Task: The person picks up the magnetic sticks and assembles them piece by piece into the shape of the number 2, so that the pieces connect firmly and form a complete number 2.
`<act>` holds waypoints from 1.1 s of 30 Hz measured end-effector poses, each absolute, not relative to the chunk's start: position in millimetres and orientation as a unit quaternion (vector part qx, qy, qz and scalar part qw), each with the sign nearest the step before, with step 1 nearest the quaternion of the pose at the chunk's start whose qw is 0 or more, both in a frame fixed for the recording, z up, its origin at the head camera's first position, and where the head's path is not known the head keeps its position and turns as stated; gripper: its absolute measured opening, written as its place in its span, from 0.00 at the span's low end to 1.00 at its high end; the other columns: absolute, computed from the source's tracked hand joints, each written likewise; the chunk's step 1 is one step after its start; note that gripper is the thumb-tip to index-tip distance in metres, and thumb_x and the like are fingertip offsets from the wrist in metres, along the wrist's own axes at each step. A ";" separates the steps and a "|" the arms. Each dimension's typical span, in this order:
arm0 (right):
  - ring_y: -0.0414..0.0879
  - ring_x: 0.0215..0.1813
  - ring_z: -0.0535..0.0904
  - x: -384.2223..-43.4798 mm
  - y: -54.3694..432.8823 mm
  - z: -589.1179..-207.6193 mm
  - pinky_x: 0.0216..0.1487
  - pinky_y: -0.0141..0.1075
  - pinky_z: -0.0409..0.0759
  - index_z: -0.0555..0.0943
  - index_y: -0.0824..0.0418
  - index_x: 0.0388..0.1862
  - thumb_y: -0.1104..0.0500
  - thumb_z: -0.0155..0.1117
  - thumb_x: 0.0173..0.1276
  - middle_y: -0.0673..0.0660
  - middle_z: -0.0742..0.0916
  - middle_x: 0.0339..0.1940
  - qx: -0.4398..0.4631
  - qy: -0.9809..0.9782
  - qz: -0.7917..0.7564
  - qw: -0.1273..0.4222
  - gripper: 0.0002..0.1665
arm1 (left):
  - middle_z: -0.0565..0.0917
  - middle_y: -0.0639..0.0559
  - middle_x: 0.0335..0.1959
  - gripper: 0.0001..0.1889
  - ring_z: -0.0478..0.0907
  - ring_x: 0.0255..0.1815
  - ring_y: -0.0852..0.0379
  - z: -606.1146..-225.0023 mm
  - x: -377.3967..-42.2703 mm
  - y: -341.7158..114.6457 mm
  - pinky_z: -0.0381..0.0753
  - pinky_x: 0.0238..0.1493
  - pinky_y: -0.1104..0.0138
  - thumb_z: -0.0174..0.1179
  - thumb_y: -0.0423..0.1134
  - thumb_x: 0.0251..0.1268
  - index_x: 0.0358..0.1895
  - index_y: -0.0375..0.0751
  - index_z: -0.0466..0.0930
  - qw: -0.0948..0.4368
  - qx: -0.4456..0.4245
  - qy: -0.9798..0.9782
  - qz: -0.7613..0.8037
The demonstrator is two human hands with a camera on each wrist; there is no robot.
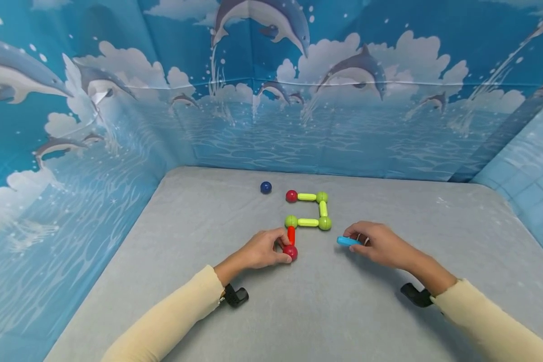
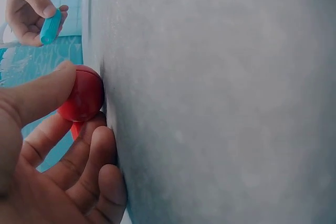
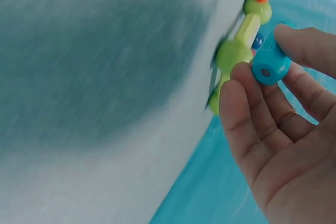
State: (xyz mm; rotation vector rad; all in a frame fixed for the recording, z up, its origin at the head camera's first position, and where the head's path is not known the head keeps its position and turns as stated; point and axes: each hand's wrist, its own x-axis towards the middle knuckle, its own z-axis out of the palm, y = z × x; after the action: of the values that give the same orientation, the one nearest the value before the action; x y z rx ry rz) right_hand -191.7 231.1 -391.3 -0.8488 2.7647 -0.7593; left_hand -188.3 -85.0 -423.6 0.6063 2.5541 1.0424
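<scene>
My left hand (image 1: pixel 267 249) pinches a red ball (image 1: pixel 290 252) between thumb and fingers, on the grey table. A red rod (image 1: pixel 291 235) joins this ball to a green ball (image 1: pixel 291 221). From there green rods (image 1: pixel 308 222) and green balls (image 1: pixel 325 223) run right, then back, then left to another red ball (image 1: pixel 291 196). Just right of this chain, my right hand (image 1: pixel 380 244) holds a light blue rod (image 1: pixel 347 241) between thumb and fingertips. A small dark hole shows in the end of the blue rod (image 3: pixel 271 66) in the right wrist view.
A dark blue ball (image 1: pixel 265 187) lies apart at the back, left of the chain. The grey tabletop (image 1: pixel 185 216) meets a dolphin-print curtain (image 1: pixel 262 125) behind and at the left. Dark wrist-worn devices (image 1: pixel 236 296) sit by both cream sleeves.
</scene>
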 end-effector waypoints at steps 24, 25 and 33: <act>0.34 0.37 0.75 -190.2 205.5 -405.2 0.38 0.29 0.78 0.84 0.57 0.48 0.62 0.68 0.65 0.47 0.85 0.39 -0.318 0.900 -0.280 0.104 0.12 | 0.82 0.53 0.39 0.14 0.74 0.37 0.59 -426.3 -190.0 -87.9 0.73 0.35 0.71 0.73 0.37 0.56 0.40 0.47 0.77 0.161 0.207 0.885 0.384; 0.34 0.37 0.75 -190.4 203.5 -405.2 0.38 0.29 0.78 0.84 0.57 0.48 0.62 0.68 0.65 0.47 0.85 0.39 -0.318 0.900 -0.279 0.106 0.12 | 0.82 0.53 0.39 0.14 0.74 0.37 0.59 -426.1 -190.1 -88.0 0.73 0.35 0.71 0.73 0.37 0.56 0.40 0.47 0.77 0.162 0.206 0.886 0.384; 0.36 0.37 0.74 -194.6 186.7 -408.4 0.38 0.29 0.77 0.84 0.57 0.48 0.62 0.69 0.65 0.47 0.85 0.37 -0.335 0.893 -0.279 0.107 0.12 | 0.82 0.54 0.38 0.13 0.74 0.38 0.59 -425.7 -190.1 -86.5 0.73 0.35 0.70 0.73 0.37 0.55 0.39 0.48 0.77 0.162 0.202 0.886 0.385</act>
State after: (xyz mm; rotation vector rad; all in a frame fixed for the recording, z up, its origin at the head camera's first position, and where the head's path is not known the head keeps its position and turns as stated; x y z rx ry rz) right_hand -194.6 186.7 -408.4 -0.9877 2.6308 -0.8210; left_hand -190.1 -86.5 -425.7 0.5759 2.5289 1.0989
